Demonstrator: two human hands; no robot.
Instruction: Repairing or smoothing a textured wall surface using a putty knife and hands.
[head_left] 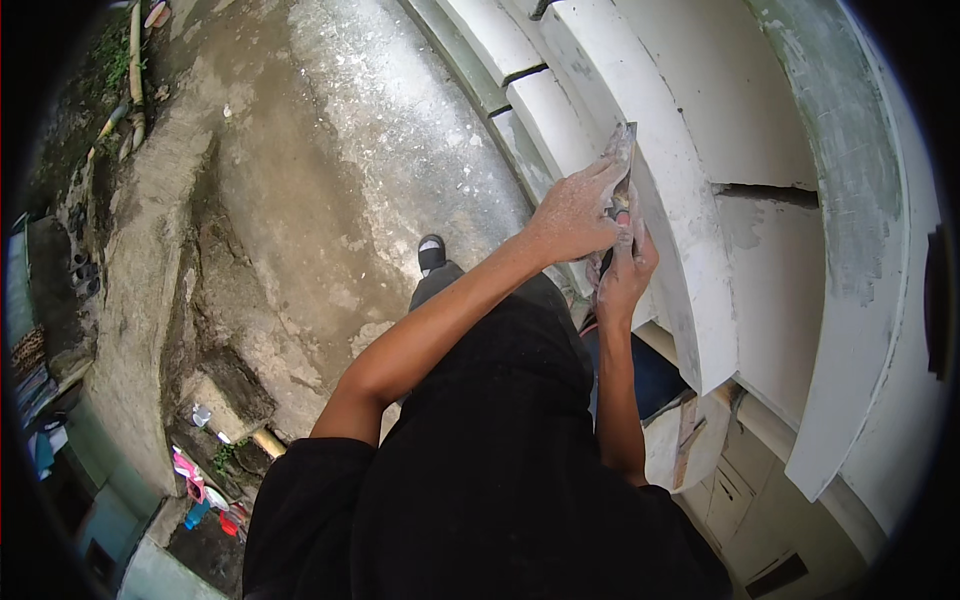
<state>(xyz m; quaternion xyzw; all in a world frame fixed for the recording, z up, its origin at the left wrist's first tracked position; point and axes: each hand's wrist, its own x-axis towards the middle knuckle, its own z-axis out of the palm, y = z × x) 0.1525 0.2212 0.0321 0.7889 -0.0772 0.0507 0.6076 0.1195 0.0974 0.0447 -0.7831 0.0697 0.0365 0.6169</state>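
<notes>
A metal scraper [628,150] with a dark and reddish handle is held upright in view along the side face of a white curved ledge [680,270]. My right hand [625,270] is closed on its handle. My left hand [585,210], dusted white, has its fingers pressed on the blade just above, against the ledge's edge. Part of the tool is hidden under both hands.
More white, stepped ledges [550,130] rise on the right, beside a grey-green panel [820,120]. Weathered concrete ground [260,200] lies below, with my sandalled foot [432,252]. Pipes [135,75] and colourful scattered items [190,470] lie along the left side.
</notes>
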